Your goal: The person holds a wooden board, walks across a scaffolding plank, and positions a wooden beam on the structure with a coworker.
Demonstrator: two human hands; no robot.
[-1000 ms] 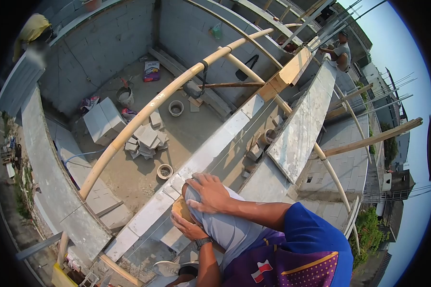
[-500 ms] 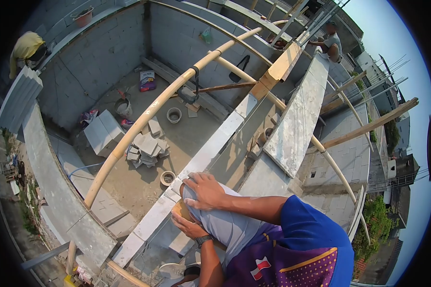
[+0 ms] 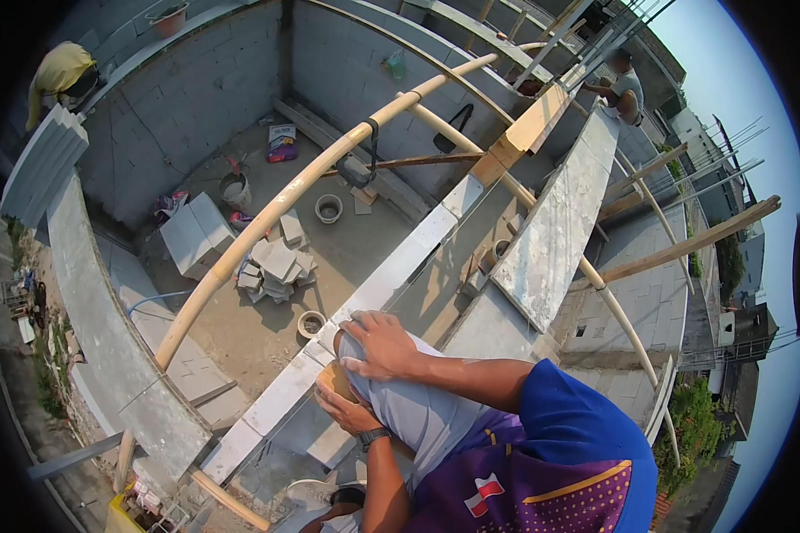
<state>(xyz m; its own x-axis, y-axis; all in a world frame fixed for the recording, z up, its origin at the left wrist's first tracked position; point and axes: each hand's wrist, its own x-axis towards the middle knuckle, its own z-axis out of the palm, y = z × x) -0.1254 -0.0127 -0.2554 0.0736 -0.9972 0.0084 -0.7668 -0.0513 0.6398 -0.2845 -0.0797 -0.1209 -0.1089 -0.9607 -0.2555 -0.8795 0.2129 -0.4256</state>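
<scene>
My right hand (image 3: 384,348) lies over my bent knee in grey trousers (image 3: 431,388), fingers stretched out and apart. Just below it, my left hand (image 3: 347,411), with a dark watch at the wrist, curls its fingers around a yellow-tan block (image 3: 336,380). Part of that block is hidden behind the hand and the knee. Beside both hands runs a narrow wall top of pale blocks (image 3: 396,258), whose near stretch passes left of the left hand.
Bamboo poles (image 3: 280,204) cross above the lower floor. Down there stand broken blocks (image 3: 280,266), buckets (image 3: 328,209) and a bag (image 3: 282,142). A grey plank (image 3: 556,240) slopes at right. One person (image 3: 627,89) crouches far right; another (image 3: 60,75) bends at far left.
The view has shifted slightly, so the surroundings sit a little lower and further right at the top. Both hands keep nearly the same place at the knee and the block.
</scene>
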